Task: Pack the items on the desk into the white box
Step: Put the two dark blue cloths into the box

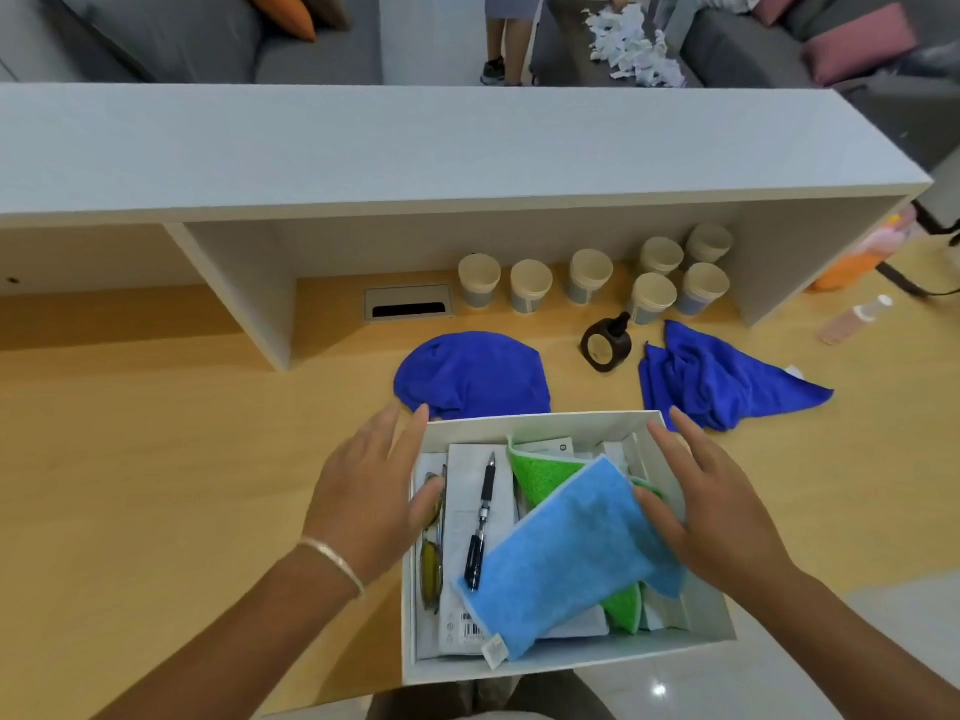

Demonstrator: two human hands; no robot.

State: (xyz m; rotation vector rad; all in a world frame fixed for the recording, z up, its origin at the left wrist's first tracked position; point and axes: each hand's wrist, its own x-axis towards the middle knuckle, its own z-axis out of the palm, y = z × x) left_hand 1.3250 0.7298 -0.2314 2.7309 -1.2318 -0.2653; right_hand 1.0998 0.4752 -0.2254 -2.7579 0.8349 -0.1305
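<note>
The white box (540,421) sits at the desk's front edge. Inside lie a light blue cloth (571,553), a green cloth (540,472) under it, a black pen (482,517), yellow-lensed glasses (431,563) and white packets (467,631). My left hand (363,491) rests over the box's left wall, fingers straight, thumb inside near the glasses. My right hand (722,511) is at the right wall, its thumb on the light blue cloth. Behind the box lie two dark blue cloths, one (472,374) rounded, one (717,376) crumpled, and a dark brown tape dispenser (607,345).
Several lidded jars (592,275) stand under a white shelf (415,148) at the back. A cable port (408,302) is set in the wooden desk (156,449). A clear bottle (857,319) lies at the far right. A person stands beyond the shelf.
</note>
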